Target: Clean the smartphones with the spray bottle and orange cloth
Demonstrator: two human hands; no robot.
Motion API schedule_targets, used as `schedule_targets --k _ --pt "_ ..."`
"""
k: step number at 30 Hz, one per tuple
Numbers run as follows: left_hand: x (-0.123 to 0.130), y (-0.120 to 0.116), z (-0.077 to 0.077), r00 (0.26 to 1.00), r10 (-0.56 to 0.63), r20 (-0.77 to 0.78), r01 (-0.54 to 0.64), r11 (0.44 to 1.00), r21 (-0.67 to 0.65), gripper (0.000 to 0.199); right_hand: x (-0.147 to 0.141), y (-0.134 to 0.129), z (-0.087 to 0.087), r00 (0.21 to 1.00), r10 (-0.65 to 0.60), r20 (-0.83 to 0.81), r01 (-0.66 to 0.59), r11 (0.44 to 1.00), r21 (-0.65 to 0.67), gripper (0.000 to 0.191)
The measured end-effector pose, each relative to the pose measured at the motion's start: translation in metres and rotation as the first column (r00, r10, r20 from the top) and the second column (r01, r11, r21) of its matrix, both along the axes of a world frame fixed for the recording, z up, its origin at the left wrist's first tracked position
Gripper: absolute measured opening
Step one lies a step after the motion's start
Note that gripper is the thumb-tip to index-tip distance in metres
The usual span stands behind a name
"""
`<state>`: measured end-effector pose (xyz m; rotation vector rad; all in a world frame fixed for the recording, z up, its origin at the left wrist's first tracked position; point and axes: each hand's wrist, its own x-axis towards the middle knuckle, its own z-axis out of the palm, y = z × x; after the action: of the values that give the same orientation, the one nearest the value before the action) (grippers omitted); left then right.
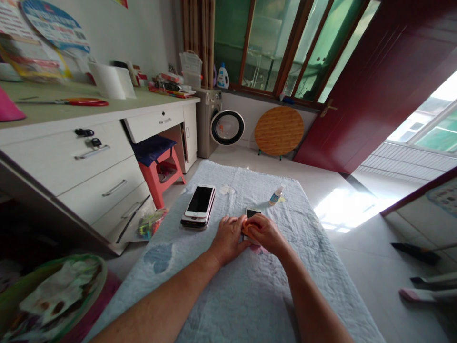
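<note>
A white smartphone (254, 210) lies face up on the cloth-covered table, its lower part mostly hidden by both hands. My left hand (230, 238) is closed along the phone's left edge. My right hand (267, 232) pinches a small orange cloth (249, 228) against the screen. To the left sits a stack of phones (200, 202), topped by a white one with a black screen. Beyond my right hand, a small spray bottle (276, 196) with a blue label stands upright on the table.
A pale blue quilted cloth (235, 295) covers the table. At lower left stands a waste bin (103, 281) with litter in it. A pink stool (157, 176) is beside the white drawers (96, 171). The washing machine's round door (227, 127) hangs open at the back.
</note>
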<state>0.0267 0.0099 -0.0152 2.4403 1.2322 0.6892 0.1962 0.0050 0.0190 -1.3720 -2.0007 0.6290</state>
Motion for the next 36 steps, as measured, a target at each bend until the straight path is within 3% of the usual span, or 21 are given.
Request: schedule_targets --k 6,12,20,27,32,36 --pt "0.0005 0.0017 -0.0055 1.0 0.004 -0.001 -0.004 1.0 0.013 0.072 0.001 0.0026 -0.0063 0.993 -0.072 0.096 0.072 0.997 0.006 0.02" --pt "0.0005 0.0022 -0.0039 1.0 -0.001 -0.003 0.001 1.0 -0.003 0.068 0.0005 0.0024 -0.0048 0.974 -0.068 0.214 0.067 0.998 0.013 0.019" --pt "0.0005 0.0012 0.0001 0.999 0.0 0.037 0.0 1.0 -0.013 0.064 -0.0049 -0.0009 0.0031 0.983 -0.019 0.183 0.024 0.999 -0.026 0.012" --pt "0.0006 0.0011 -0.0024 1.0 0.005 0.022 -0.006 1.0 0.013 0.071 -0.0009 0.002 -0.0046 0.981 -0.147 0.128 0.136 0.987 0.09 0.006" --pt "0.0007 0.0014 -0.0029 1.0 0.001 0.008 -0.001 1.0 -0.005 0.071 0.0013 0.0011 -0.0008 0.972 -0.22 0.077 0.206 0.966 0.156 0.005" --pt "0.0004 0.0023 -0.0027 1.0 -0.003 0.008 0.003 1.0 -0.023 0.072 0.0042 0.001 -0.0037 0.981 -0.122 0.148 0.109 0.99 0.089 0.009"
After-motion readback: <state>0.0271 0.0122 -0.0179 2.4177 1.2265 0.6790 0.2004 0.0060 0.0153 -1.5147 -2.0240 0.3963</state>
